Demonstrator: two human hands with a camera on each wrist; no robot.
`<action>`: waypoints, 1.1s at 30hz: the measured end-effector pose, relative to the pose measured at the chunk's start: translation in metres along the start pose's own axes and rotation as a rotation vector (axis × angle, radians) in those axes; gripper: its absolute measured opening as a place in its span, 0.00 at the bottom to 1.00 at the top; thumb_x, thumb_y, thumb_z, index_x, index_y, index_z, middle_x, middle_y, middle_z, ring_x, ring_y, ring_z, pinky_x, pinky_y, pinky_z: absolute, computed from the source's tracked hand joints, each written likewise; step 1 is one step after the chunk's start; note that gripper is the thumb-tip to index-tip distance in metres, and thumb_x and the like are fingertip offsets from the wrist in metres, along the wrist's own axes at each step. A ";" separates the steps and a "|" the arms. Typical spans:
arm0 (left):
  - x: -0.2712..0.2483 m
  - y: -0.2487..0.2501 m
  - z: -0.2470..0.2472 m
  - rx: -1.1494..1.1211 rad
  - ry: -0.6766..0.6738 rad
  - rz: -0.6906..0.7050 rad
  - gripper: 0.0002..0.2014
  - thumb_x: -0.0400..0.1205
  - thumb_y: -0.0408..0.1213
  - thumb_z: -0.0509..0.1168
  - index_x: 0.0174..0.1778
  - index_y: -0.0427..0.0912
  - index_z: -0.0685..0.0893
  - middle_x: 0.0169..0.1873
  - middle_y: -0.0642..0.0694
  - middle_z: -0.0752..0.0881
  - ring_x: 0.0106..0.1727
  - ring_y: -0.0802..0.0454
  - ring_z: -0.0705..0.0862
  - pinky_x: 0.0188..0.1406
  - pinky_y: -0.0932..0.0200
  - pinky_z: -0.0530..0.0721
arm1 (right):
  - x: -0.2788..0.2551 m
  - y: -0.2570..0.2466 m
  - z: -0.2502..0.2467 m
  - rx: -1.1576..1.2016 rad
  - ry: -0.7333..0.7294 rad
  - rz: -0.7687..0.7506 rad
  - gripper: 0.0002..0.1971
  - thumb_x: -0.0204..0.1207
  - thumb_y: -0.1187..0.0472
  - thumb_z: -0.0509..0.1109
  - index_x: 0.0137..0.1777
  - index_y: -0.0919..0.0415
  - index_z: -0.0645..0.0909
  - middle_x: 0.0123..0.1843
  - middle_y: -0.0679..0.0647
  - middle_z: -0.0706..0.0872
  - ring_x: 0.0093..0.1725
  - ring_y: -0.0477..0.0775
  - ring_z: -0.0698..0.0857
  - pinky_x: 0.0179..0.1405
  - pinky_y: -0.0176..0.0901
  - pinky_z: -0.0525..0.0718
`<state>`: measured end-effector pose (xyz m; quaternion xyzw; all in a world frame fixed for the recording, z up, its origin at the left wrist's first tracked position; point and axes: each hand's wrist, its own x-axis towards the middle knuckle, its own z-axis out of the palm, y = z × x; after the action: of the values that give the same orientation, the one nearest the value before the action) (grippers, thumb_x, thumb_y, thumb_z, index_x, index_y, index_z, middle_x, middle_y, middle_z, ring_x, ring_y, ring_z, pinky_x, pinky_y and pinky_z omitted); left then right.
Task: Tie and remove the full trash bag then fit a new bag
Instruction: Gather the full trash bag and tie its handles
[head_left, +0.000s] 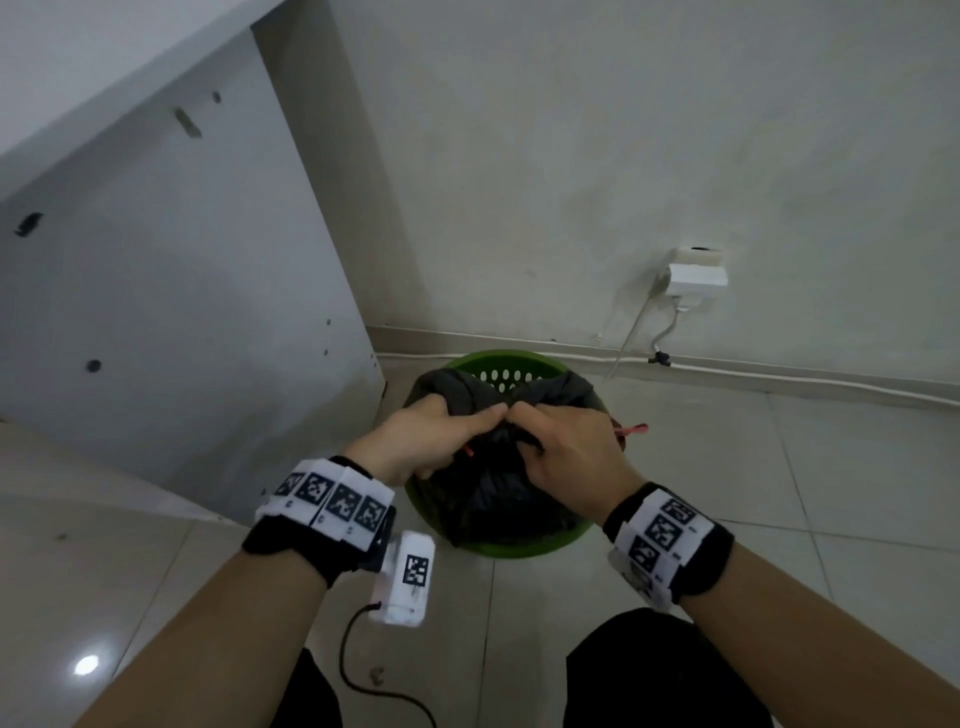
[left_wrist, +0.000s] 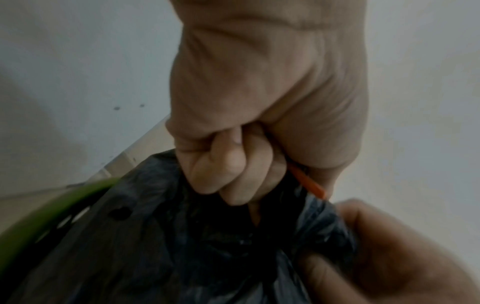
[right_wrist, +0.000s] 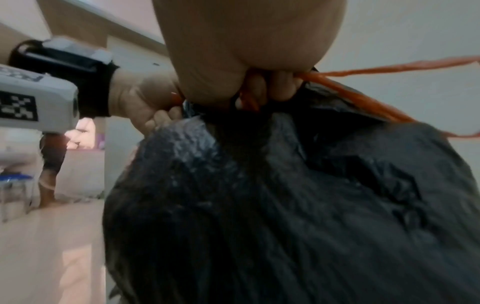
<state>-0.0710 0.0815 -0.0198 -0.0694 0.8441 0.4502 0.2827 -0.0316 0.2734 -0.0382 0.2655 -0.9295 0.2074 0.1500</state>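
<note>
A full black trash bag (head_left: 493, 493) sits in a round green perforated bin (head_left: 498, 366) on the tiled floor by the wall. Both hands meet over the bag's gathered mouth. My left hand (head_left: 441, 426) grips bunched black plastic together with a red drawstring (left_wrist: 309, 183). My right hand (head_left: 561, 441) holds the red drawstring (right_wrist: 350, 90) and the gathered neck; a loop of it sticks out to the right (head_left: 631, 429). In the wrist views the bag (right_wrist: 285, 205) fills the lower frame, and curled fingers (left_wrist: 228, 170) close on the plastic. The knot itself is hidden by the fingers.
A white cabinet side panel (head_left: 182, 312) stands close on the left of the bin. A wall socket with a white adapter (head_left: 696, 278) and cables (head_left: 779, 379) runs along the skirting behind. My dark-clothed knees (head_left: 649, 675) are below, with a black cable (head_left: 363, 675) on the floor.
</note>
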 end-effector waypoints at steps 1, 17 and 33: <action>0.003 -0.004 0.002 -0.045 0.003 0.024 0.26 0.70 0.64 0.74 0.38 0.41 0.83 0.21 0.48 0.81 0.22 0.47 0.76 0.21 0.60 0.68 | -0.002 -0.001 -0.004 0.056 -0.024 0.028 0.14 0.73 0.56 0.66 0.58 0.53 0.81 0.37 0.49 0.87 0.35 0.57 0.88 0.28 0.49 0.84; -0.018 -0.013 -0.034 0.730 0.210 0.354 0.29 0.77 0.64 0.66 0.23 0.43 0.76 0.22 0.48 0.79 0.28 0.48 0.82 0.30 0.54 0.75 | 0.014 0.001 0.002 -0.124 -0.414 0.311 0.11 0.71 0.50 0.70 0.53 0.49 0.79 0.45 0.54 0.88 0.47 0.64 0.87 0.37 0.48 0.79; 0.008 -0.020 0.031 -0.658 0.125 0.455 0.15 0.86 0.35 0.59 0.48 0.32 0.90 0.42 0.34 0.88 0.50 0.45 0.89 0.59 0.56 0.83 | 0.012 -0.021 0.018 -0.028 -0.363 0.258 0.18 0.72 0.48 0.70 0.61 0.49 0.82 0.47 0.56 0.90 0.48 0.65 0.88 0.41 0.52 0.84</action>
<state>-0.0572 0.0960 -0.0516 0.0052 0.6644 0.7423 0.0865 -0.0327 0.2432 -0.0423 0.1753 -0.9703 0.1610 -0.0441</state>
